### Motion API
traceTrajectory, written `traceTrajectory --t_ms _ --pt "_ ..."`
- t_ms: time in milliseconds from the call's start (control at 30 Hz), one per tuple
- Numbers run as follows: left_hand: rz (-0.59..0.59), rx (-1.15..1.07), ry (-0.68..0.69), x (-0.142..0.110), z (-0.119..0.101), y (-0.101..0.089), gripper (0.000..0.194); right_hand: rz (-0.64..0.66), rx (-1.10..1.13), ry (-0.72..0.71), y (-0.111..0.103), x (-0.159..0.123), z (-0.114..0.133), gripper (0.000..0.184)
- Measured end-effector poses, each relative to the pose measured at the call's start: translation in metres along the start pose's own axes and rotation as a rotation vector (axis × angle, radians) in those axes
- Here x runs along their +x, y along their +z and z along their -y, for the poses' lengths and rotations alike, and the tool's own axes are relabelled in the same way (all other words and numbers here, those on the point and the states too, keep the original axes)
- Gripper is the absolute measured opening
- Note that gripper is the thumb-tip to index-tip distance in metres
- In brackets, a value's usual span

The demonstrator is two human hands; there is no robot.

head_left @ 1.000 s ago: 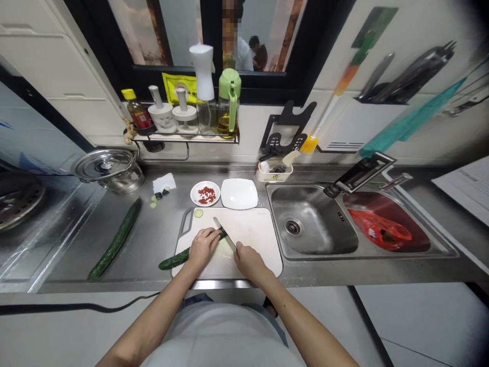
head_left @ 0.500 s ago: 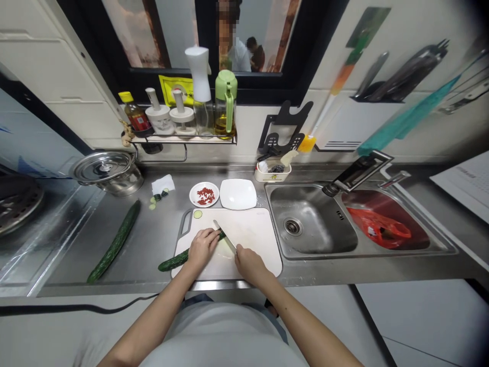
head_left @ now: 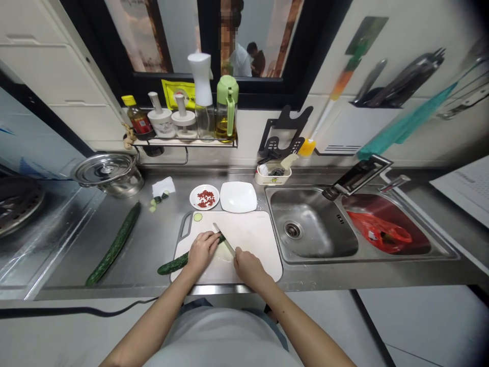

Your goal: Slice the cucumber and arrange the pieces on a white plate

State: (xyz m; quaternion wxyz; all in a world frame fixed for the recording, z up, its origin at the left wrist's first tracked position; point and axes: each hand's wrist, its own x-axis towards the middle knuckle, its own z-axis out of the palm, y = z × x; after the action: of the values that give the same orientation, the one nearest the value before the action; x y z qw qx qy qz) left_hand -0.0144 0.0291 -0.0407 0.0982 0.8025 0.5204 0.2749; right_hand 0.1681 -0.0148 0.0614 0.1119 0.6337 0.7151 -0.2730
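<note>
Knife (head_left: 223,238) across the cucumber (head_left: 172,265), low centre of my feed!
I've got the left hand (head_left: 202,251) pressed down and gripping that cucumber, its far end reaching the blade, its near end poking past the board's edge at lower left; the right hand (head_left: 247,263) is wrapped tight round the knife handle. One pale slice (head_left: 197,217) lies at the upper left of the cutting board (head_left: 260,244), and over at frame left, a second, whole cucumber (head_left: 114,244) rests on the surface (head_left: 72,239).
</note>
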Motion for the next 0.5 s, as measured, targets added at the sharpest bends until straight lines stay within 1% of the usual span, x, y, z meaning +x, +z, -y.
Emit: traceTrajectory --t_ms 267,500 --pt "-0.01 -0.009 -0.002 0.0 -0.001 0.002 0.028 -0.044 0.019 -0.013 0.006 0.007 0.0 0.031" --pt "-0.019 -0.024 -0.011 0.001 -0.003 0.001 0.027 -0.053 0.033 -0.02 0.009 0.011 -0.002 0.032"
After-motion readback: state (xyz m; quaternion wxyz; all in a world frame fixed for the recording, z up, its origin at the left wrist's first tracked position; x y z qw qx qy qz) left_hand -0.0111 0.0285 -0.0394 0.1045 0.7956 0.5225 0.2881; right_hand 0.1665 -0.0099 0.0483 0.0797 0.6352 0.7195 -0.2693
